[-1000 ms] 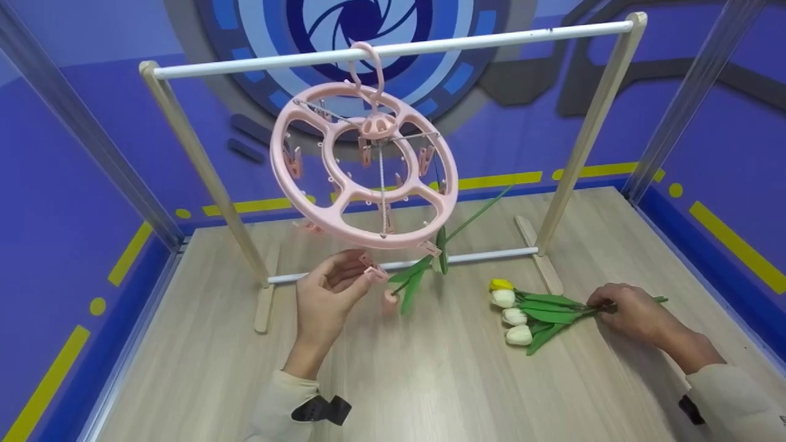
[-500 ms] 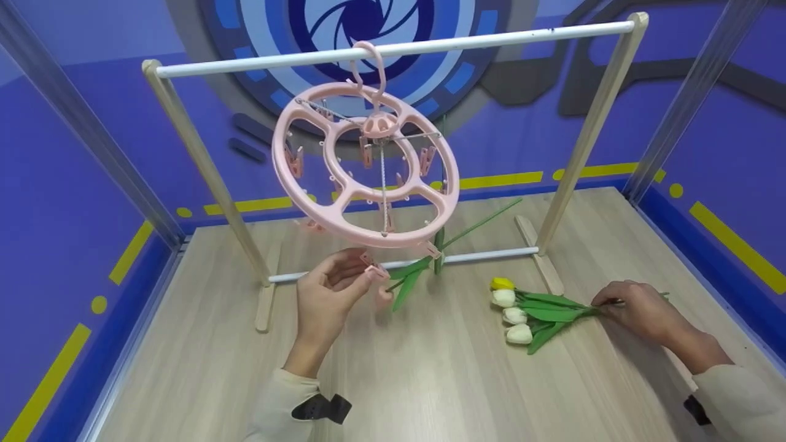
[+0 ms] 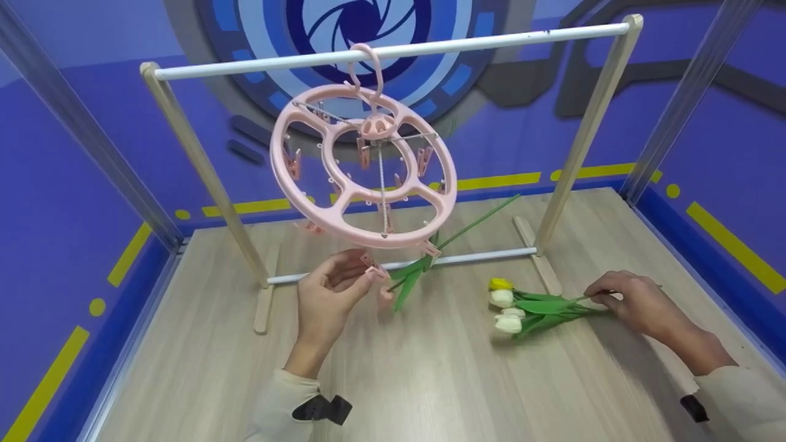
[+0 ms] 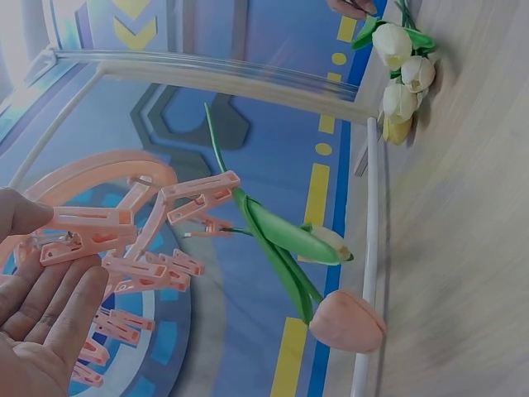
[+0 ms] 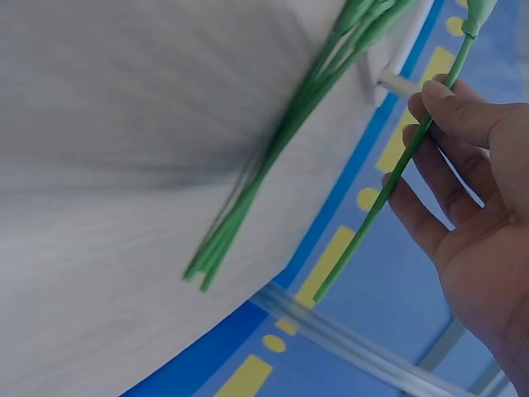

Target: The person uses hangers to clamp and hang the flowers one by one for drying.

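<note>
My left hand (image 3: 331, 301) pinches a pink clothespin (image 4: 87, 231) at the near, lower edge of the round pink clip hanger (image 3: 344, 228). A pink tulip (image 4: 347, 321) hangs head down from another clothespin beside it, and a white tulip (image 4: 329, 240) shows behind. My right hand (image 3: 638, 304) pinches one green tulip stem (image 5: 397, 169) between thumb and fingers, apart from the other stems (image 5: 273, 153) on the table. Several tulip heads lie together left of that hand, one yellow (image 3: 500, 283) and others white (image 3: 501, 299). Which head belongs to the pinched stem is unclear.
The hanger hooks over the white top bar (image 3: 491, 42) of a wooden-legged rack (image 3: 589, 135). Its lower white bar (image 3: 491, 255) runs just above the table (image 3: 417, 380). Several other clothespins (image 3: 424, 161) dangle from the hanger. Blue patterned panels (image 3: 73, 153) surround the table.
My right hand has risen slightly, drawing one stem off the bunch. The nearest white tulip has shifted up and left, overlapping another. The hanging tulip swayed a little; my left hand stays put.
</note>
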Tool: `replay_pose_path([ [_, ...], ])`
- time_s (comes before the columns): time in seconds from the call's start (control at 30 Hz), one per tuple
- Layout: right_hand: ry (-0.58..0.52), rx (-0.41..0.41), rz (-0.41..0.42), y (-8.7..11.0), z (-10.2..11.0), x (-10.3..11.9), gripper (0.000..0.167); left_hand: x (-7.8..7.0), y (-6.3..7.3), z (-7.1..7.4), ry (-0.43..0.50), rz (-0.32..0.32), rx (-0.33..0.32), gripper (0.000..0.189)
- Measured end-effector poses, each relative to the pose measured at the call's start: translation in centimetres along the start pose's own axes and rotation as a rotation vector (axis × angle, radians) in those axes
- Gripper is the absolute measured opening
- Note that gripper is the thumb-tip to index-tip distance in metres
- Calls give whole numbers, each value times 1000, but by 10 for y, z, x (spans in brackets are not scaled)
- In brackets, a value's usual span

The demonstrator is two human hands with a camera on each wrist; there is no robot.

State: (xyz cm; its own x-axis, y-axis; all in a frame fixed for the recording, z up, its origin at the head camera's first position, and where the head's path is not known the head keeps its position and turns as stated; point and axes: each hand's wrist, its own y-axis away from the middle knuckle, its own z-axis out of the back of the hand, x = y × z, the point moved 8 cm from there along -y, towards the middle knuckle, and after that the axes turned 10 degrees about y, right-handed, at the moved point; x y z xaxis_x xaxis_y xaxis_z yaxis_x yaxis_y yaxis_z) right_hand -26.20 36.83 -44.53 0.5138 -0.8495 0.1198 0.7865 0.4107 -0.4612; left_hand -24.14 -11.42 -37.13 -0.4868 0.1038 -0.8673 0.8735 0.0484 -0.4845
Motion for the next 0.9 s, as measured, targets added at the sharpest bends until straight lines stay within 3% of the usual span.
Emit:
replay_pose_path([
  [0.33,-82,-81,159,-27,14,44,39,2,0,-3,10,17,-1,37],
  [0.63,-124,-54,175,-47,24,85,40,1,1,-7,1,-7,14,36],
  [0.9,-215,-63,259,-60,33,116,40,-1,1,-12,4,-2,18,37],
])
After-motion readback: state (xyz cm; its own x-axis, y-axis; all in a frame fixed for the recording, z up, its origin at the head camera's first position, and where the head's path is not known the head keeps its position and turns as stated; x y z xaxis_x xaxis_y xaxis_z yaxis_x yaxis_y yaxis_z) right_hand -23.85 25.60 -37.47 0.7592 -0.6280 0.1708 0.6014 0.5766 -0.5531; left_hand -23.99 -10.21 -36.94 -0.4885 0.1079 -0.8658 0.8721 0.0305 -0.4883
